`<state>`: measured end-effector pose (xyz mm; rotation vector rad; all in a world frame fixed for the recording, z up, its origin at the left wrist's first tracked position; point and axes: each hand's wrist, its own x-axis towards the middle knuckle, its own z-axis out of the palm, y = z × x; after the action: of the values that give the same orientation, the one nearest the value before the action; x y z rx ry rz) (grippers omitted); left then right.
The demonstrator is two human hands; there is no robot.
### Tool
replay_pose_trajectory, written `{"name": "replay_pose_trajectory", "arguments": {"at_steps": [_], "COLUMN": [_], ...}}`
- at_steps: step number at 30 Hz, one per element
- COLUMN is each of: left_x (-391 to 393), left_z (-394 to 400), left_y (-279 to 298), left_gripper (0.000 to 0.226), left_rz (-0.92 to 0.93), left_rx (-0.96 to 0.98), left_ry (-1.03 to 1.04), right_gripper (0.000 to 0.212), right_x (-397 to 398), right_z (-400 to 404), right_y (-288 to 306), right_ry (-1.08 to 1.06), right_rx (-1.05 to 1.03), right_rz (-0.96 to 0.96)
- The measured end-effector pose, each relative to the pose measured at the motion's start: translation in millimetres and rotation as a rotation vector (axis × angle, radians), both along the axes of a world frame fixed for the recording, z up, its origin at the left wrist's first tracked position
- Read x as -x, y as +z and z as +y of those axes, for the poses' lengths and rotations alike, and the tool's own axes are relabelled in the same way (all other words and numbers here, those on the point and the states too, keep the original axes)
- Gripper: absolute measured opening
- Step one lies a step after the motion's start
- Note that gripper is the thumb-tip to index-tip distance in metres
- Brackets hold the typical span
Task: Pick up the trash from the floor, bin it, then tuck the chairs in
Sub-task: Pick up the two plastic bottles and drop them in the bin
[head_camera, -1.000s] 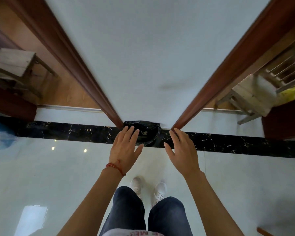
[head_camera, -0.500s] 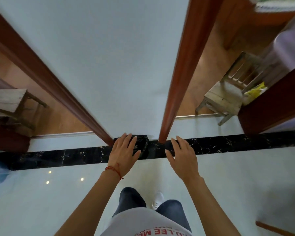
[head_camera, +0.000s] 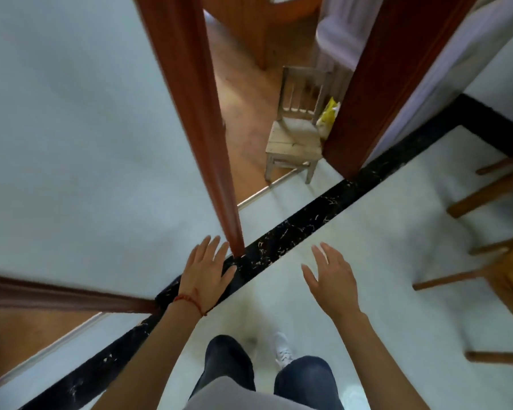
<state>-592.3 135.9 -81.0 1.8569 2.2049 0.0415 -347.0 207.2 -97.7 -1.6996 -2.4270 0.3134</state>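
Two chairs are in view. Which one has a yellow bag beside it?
The small pale wooden chair in the doorway, whole in view, with the yellow bag at its right. Of the darker brown chair at the right edge, only legs show.

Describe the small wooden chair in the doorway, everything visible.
The chair is small, of pale, worn-looking unpainted wood, with a plank seat, a spindle back and square legs. It stands upright on the brown floor just past the metal threshold strip, beside the dark red door. A yellow bag lies against its right side. Nobody touches it.
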Motion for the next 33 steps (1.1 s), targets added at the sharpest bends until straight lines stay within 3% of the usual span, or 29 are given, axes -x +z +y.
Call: {"name": "replay_pose_trajectory", "arguments": {"at_steps": [9,18,23,33], "left_x": [-25,-135,-201,-323], "left_z": [31,37,17,-71], "left_y": [-3,2,4,18], "left_gripper": [0.075,0.076,0.082,0.073], "left_rz": [-0.004,-0.041,-0.073,-0.102], "left_rx": [0.062,0.037,0.019,0.030], "left_ry": [-0.432,-0.874,-1.080,-1.425], "right_gripper": [0.047,0.048,0.047,0.048], "right_x": [-42,-95,-124,-164], "right_z": [-84,-186,-252,-392], "right_y": [0,15,22,34], "right_ry": [-0.503,-0.951,-1.189,-1.580], "right_rx": [0.066,0.091,0.049,-0.004], "right_rz": [0.045,0.117,0.141,0.124]}}
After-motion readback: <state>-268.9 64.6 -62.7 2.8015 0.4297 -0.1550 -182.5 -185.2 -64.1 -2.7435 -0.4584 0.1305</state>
